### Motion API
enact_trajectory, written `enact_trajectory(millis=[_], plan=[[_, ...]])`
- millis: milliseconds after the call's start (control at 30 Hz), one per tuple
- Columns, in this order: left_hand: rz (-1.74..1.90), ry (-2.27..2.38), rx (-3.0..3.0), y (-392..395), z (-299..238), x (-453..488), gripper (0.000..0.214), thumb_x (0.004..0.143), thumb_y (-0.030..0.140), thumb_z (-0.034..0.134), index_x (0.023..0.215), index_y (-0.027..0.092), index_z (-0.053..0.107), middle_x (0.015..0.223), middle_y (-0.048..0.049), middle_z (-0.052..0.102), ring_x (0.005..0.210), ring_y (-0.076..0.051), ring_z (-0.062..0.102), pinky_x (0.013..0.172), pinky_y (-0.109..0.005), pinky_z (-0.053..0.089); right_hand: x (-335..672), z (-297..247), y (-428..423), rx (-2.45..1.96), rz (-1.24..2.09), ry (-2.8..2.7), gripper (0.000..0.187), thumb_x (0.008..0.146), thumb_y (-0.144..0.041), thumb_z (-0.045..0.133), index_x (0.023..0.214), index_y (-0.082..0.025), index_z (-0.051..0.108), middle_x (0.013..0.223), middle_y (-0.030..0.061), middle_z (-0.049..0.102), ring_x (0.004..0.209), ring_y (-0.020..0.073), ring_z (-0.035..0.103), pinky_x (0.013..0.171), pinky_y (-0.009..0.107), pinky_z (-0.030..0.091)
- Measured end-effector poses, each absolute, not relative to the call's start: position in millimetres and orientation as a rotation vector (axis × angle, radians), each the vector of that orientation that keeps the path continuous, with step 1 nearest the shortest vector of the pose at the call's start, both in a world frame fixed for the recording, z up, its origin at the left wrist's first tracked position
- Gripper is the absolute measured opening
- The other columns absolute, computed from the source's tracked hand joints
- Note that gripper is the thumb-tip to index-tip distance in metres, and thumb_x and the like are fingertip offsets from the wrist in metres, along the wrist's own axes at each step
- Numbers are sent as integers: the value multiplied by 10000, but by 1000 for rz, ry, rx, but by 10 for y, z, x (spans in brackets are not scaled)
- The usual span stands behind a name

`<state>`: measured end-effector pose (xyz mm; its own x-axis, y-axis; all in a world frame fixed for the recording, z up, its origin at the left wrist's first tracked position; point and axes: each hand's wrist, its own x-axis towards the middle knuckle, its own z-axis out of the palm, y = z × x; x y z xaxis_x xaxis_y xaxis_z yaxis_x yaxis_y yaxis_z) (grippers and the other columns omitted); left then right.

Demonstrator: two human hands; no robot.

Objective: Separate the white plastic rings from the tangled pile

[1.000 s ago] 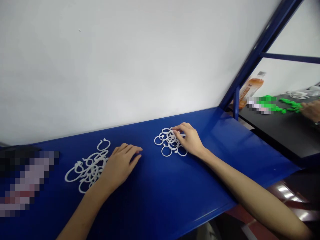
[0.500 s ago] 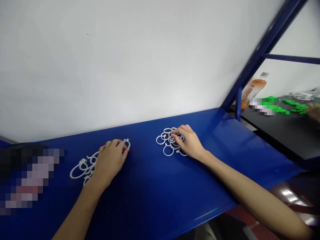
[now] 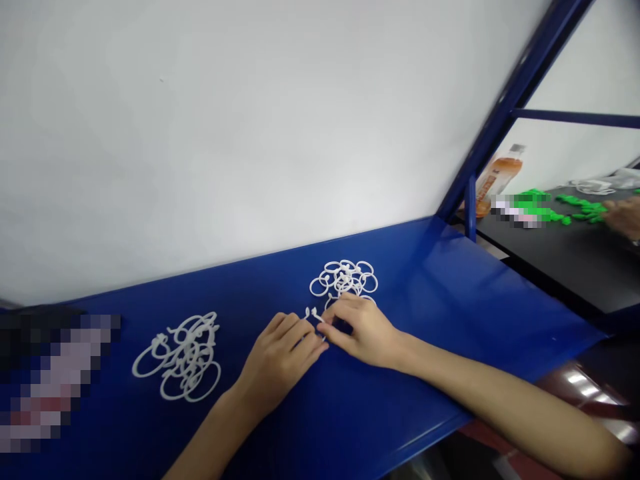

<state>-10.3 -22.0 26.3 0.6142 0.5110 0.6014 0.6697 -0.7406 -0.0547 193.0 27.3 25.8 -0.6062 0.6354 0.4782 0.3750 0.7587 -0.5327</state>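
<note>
At the middle of the blue surface [image 3: 380, 400], my left hand [image 3: 280, 357] pinches a white plastic ring [image 3: 319, 315] with small knobs at its open ends. My right hand [image 3: 367, 330] grips the same ring near one end with thumb and forefinger; the fingers hide much of the ring. The gap between the knobs points away from me. Just beyond my right hand lies a pile of white rings [image 3: 344, 275], partly covered by the fingers. Left of my left hand is another loose heap of white rings [image 3: 187, 357].
A white wall [image 3: 280, 133] rises behind the surface. At right stand a blue metal frame [image 3: 471, 207] and a black table [image 3: 560, 257] with a bottle [image 3: 500, 177], green pieces [image 3: 590, 208] and another person's hand [image 3: 625, 217]. A dark item [image 3: 40, 320] lies far left.
My left hand has carried a ring rightward from beside the left heap. My right hand has come off the right pile, nearer to me, and now grips that ring too.
</note>
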Motion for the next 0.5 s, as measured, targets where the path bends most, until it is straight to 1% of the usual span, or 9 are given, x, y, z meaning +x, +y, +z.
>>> enact_trajectory(millis=[100,200,267,333,400,433,500], plan=[[-1040,-1028,-2532,-218,197,-70,57,931,210,620,912,187,571,854,-16,603,790,-148,579,739,-291,487,1922,230,277,-807,567,-2246,70,942,-195,580,935,-182,649,794,11,684,733,139,612,685,252,475],[-1282,-1266,-2444,-194,141,-104,182,935,250,622,1086,180,550,950,-30,582,803,-126,593,750,-254,519,1955,229,333,-783,577,-2259,106,951,-182,558,997,-170,653,818,29,678,759,148,615,708,265,491],[-1288,-1395,-2486,-170,109,-141,216,953,253,594,1157,201,549,945,-11,589,758,-107,592,735,-238,520,1973,226,367,-737,596,-2292,109,962,-192,555,1000,-169,655,825,32,677,769,150,614,722,271,499],[-1231,-1436,-2588,-149,78,-170,191,971,263,565,1157,225,568,920,6,613,751,-104,602,736,-230,515,1979,217,382,-690,603,-2327,115,976,-214,553,999,-172,658,836,32,688,767,149,616,718,271,504],[-1193,-1421,-2664,-139,52,-188,120,978,276,554,1081,230,594,904,12,639,774,-109,619,745,-229,507,1972,210,378,-639,588,-2365,140,994,-236,538,999,-176,665,861,35,702,772,150,620,724,276,510],[-1188,-1416,-2675,-138,43,-195,93,978,284,553,1035,228,601,891,15,649,775,-112,622,742,-230,501,1967,211,372,-623,565,-2375,157,1002,-246,528,1005,-178,669,883,41,705,791,155,623,740,285,515],[-1194,-1429,-2642,-142,39,-210,99,975,306,558,947,225,607,843,24,660,748,-116,617,723,-235,487,1959,228,352,-622,504,-2371,182,1009,-266,522,1057,-178,673,978,65,700,894,179,625,812,317,526]])
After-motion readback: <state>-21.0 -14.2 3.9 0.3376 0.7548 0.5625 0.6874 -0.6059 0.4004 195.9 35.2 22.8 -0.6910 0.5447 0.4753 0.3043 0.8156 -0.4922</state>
